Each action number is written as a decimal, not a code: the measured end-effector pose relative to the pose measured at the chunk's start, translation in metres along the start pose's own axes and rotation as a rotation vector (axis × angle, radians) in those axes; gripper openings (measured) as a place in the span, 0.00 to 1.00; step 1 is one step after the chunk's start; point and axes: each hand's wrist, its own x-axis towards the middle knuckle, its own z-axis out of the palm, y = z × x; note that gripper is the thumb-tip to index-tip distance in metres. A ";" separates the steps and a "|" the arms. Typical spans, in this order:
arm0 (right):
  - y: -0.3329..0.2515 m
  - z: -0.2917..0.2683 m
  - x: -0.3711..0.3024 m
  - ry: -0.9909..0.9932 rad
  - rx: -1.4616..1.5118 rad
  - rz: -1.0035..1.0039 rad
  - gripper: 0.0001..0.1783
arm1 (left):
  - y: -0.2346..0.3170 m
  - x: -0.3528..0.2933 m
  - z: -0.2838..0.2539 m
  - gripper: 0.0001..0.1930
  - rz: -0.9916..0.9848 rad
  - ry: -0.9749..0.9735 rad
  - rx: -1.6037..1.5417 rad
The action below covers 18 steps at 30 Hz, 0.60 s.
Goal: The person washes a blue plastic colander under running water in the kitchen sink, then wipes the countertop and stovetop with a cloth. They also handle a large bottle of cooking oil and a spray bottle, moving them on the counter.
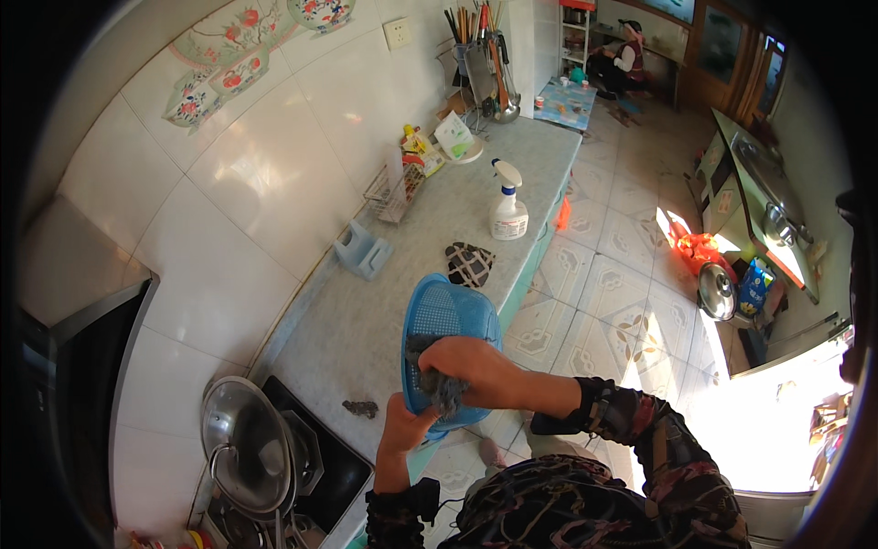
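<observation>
A blue plastic colander (435, 309) is tipped on its side over the counter's front edge, its perforated inside turned to the left. My left hand (405, 424) grips its lower rim. My right hand (471, 363) is closed on a dark grey rag (445, 393), which lies against the colander's rim and inside. Part of the colander is hidden behind my right hand and the rag. Just beyond the colander, a folded dark cloth with pale crossing lines (470, 263) lies on the counter. A small dark scrap of cloth (360, 407) is to the left of my hands.
A white spray bottle (508, 209) stands farther along the grey counter (430, 242). Near the wall are a light blue plastic holder (363, 251) and a wire rack (395, 192). A metal pan (247, 444) sits on the stove at lower left. Another person (628, 57) sits far back.
</observation>
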 end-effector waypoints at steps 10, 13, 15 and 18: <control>0.071 -0.082 -0.032 0.408 0.143 0.584 0.19 | 0.006 -0.028 -0.011 0.14 0.070 -0.009 -0.079; 0.062 -0.102 -0.031 0.498 0.231 0.532 0.17 | 0.009 -0.023 -0.014 0.15 0.015 -0.111 0.029; 0.052 -0.109 -0.027 0.521 0.303 0.539 0.18 | 0.013 -0.019 -0.012 0.15 0.022 -0.147 0.082; 0.044 -0.113 -0.019 0.507 0.292 0.492 0.19 | 0.019 -0.017 -0.011 0.16 0.082 -0.161 0.056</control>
